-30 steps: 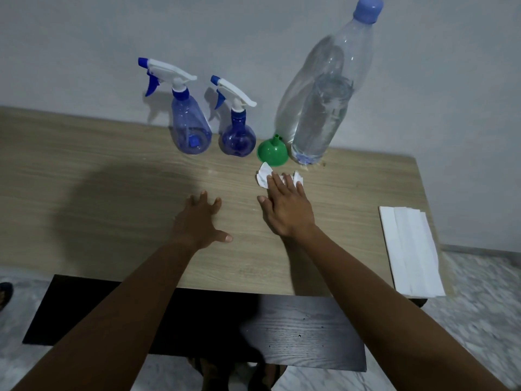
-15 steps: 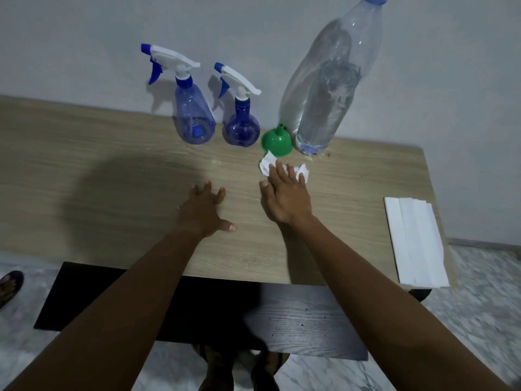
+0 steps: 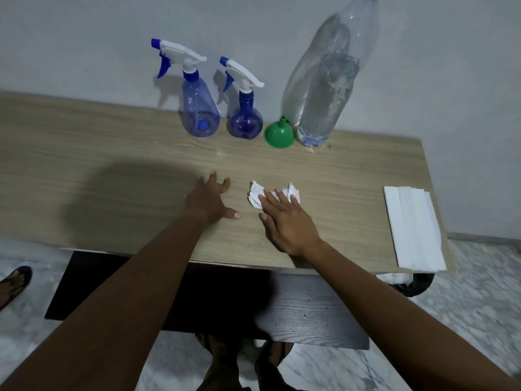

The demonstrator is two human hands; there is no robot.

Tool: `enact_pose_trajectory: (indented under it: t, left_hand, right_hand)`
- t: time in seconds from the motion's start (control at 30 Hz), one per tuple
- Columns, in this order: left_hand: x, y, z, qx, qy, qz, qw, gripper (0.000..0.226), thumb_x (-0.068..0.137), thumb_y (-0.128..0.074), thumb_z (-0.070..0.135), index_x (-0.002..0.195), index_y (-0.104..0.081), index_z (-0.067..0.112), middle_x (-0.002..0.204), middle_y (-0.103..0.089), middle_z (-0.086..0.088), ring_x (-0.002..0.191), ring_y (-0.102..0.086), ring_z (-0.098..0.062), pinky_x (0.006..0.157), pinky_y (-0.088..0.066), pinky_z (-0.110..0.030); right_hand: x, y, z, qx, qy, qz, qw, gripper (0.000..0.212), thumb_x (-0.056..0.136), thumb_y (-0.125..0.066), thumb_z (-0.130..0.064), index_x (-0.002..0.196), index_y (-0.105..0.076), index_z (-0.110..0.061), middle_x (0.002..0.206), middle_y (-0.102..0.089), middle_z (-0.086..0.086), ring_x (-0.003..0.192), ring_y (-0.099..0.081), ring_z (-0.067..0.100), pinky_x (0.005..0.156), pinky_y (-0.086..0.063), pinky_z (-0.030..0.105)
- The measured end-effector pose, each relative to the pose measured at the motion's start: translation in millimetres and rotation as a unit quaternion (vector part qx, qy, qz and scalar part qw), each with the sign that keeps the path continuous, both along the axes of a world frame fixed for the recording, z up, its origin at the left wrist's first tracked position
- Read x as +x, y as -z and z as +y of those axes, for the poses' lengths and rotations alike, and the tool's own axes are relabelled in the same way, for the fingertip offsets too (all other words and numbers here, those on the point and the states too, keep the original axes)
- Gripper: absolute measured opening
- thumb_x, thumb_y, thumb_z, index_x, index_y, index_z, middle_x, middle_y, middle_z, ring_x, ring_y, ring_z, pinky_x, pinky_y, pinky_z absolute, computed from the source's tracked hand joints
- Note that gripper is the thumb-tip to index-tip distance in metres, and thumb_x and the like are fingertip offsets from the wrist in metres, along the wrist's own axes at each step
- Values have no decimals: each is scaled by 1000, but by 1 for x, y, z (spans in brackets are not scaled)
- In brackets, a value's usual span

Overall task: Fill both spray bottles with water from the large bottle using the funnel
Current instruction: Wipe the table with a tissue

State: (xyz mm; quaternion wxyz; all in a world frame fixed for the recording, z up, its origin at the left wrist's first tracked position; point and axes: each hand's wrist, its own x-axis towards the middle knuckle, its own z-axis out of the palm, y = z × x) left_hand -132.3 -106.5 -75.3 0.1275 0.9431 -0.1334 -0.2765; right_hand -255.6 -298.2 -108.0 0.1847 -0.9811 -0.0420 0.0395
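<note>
Two blue spray bottles stand capped at the back of the wooden table point(image 3: 98, 170): a taller one point(image 3: 198, 108) on the left and a round one point(image 3: 245, 119) beside it. A green funnel point(image 3: 279, 134) rests mouth down to their right, next to the large clear water bottle point(image 3: 327, 88), which is partly full. My left hand point(image 3: 210, 200) lies flat on the table with fingers spread, holding nothing. My right hand point(image 3: 284, 218) presses flat on a crumpled white tissue point(image 3: 258, 194) in front of the funnel and bottle.
A stack of folded white tissues point(image 3: 413, 227) lies at the table's right end. A dark lower shelf point(image 3: 310, 314) juts out under the table. My feet show below it, and another sandalled foot point(image 3: 14, 286) is at the far left on the marble floor.
My right hand has dragged the tissue back toward me, away from the funnel and large bottle. My left hand has stayed flat in about the same place.
</note>
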Motion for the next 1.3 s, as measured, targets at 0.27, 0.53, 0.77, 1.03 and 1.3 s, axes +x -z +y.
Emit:
enact_pose_trajectory:
  t: [0.27,0.53,0.77,1.03,1.3]
  left_hand:
    - [-14,-6,-12,-27,16,-14,999,97,77,-77,53,156,-27,26,167,-5,-4,152,-3,-35,122,-16,-54]
    - [-35,-7,-87,-19,118,-16,993,98,77,-73,59,156,-21,33,167,-4,-1,152,-1,-33,119,-15,-56]
    - [-28,-8,-115,65,132,-2,989,116,70,-77,64,158,-7,35,167,4,-8,149,-1,-48,119,-22,-57]
    - [-29,-9,-119,75,134,-19,988,116,71,-78,61,158,-6,35,167,4,-10,149,-5,-49,120,-15,-53]
    - [-31,-10,-117,76,126,-12,989,115,71,-78,60,158,-7,36,167,5,-8,150,-4,-45,121,-14,-49]
  right_hand:
    - [-1,-35,-34,-44,77,-9,996,17,91,-54,-16,95,-71,-18,92,-74,11,86,-67,40,67,-45,37]
    - [7,-39,-99,117,310,-51,942,17,78,-59,-12,79,-75,-10,77,-72,17,75,-66,33,69,-52,40]
    - [23,-40,-151,101,396,-76,909,22,89,-49,-11,84,-68,-3,81,-68,17,79,-63,37,66,-43,39]
    - [34,-9,-141,3,263,23,964,62,104,-23,-37,155,-32,-3,166,-26,18,153,-20,40,124,-15,54]
    - [52,-10,-111,29,88,21,996,52,108,-36,-27,157,-33,-10,167,-27,11,153,-21,37,123,-15,51]
